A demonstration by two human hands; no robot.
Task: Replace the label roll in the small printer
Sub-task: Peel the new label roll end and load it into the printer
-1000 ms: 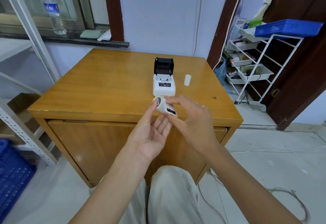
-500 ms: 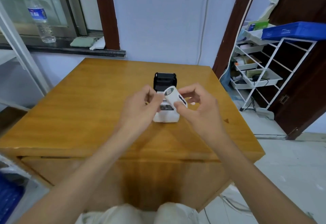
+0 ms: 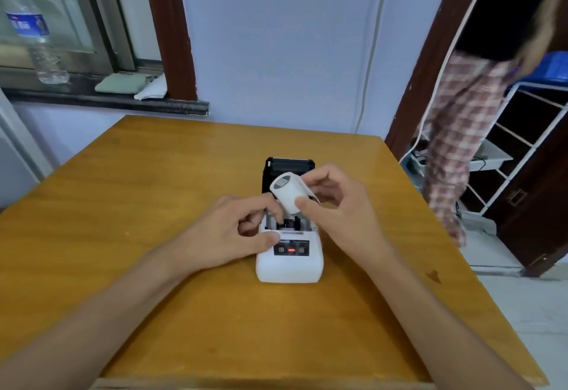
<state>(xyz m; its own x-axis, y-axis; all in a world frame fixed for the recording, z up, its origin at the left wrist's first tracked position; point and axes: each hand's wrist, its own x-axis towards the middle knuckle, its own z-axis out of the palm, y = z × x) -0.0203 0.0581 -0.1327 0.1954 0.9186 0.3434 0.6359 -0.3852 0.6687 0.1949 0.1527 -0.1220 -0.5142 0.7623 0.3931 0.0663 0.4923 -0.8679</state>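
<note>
Both hands have carried our label roll, pinched in the right hand, over the open printer, left hand curled, ready for seating.

White printer, amber-brown table

- A wooden table with a glossy orange-brown top fills the middle of the room.
- A clear water bottle with a blue label stands on the dark window sill.
- A folded green cloth lies on that sill, a white rag just beside it.
- A white wire rack stands at the right, a blue tray on top.
- A passer-by in checked trousers stands before the rack, blurred.
</note>
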